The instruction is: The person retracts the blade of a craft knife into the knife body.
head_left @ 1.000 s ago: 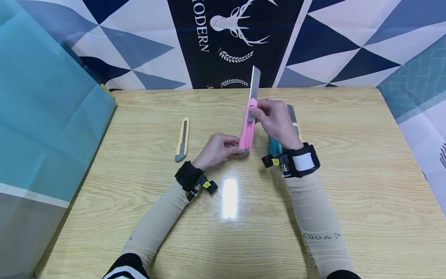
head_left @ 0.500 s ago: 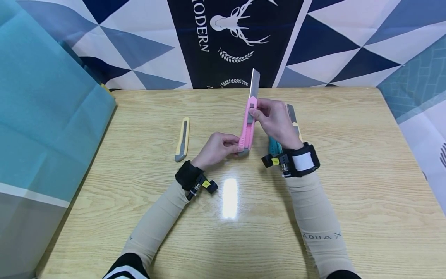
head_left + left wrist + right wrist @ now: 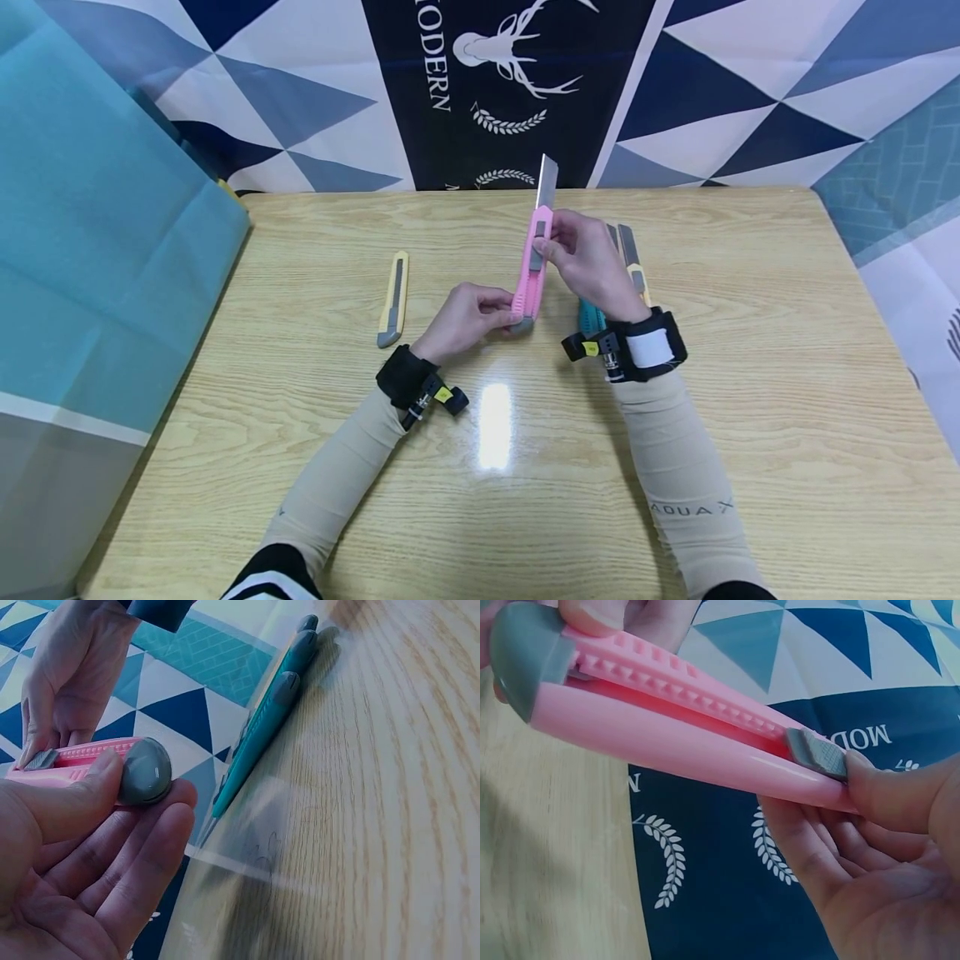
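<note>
Yellow cutter (image 3: 393, 302) on the counter (image 3: 540, 533), left hand (image 3: 460, 321) pinching the grey end cap (image 3: 146, 774) of a pink cutter (image 3: 528, 287), held above the counter, blade (image 3: 547, 183) out, right hand (image 3: 594, 257) gripping its upper part, thumb (image 3: 892, 793) at the slider (image 3: 817, 754), teal cutter (image 3: 591, 317) and second yellow cutter (image 3: 637, 276) partly hidden behind.

Teal cutter (image 3: 592, 317) partly behind right hand (image 3: 590, 257)

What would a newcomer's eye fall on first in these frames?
Probably the pink utility knife, its blade extended, held by the left hand and right hand near the head view's middle. Next, perhaps, the white deer print on the dark panel beyond the table.
</note>
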The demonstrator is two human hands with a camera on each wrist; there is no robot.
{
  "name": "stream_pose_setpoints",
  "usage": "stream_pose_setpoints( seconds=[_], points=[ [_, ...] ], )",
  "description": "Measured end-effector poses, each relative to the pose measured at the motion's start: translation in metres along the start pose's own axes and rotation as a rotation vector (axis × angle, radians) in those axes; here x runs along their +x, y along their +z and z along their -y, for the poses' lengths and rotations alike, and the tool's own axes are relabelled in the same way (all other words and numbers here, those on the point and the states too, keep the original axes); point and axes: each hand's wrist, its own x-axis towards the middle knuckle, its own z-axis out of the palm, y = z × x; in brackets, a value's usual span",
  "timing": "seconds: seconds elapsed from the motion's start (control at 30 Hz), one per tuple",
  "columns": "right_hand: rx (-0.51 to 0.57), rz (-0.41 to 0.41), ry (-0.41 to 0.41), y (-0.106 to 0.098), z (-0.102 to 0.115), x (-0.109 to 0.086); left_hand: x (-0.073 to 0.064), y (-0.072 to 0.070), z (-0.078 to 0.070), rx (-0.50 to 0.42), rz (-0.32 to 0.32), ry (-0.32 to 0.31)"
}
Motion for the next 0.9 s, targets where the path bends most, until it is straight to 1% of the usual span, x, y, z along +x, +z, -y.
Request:
stream_pose_setpoints(
  seconds=[0.17,0.3,0.4,0.53,0.77,0.83,0.9],
  points=[
    [0.016,-0.052,-0.021,0.003,0.001,0.001,0.000,-0.001,-0.002,0.017,-0.049,0.006],
    [0.056,-0.083,-0.030,0.003,0.000,0.001,0.001,-0.001,-0.004,-0.001,-0.076,0.021],
    [0.105,-0.061,0.013,0.003,-0.001,0.000,0.001,-0.001,-0.005,0.016,-0.091,0.033],
    [0.165,-0.012,0.073,0.004,-0.002,-0.001,0.002,-0.002,-0.005,0.066,-0.113,0.041],
    [0.187,0.027,0.090,0.008,-0.001,0.000,0.001,-0.003,-0.005,0.087,-0.130,0.072],
    [0.182,0.043,0.092,0.008,0.003,0.000,0.001,-0.003,-0.005,0.076,-0.129,0.075],
    [0.179,0.051,0.087,0.007,0.012,-0.001,0.001,-0.004,-0.005,0.059,-0.126,0.076]
  ],
)
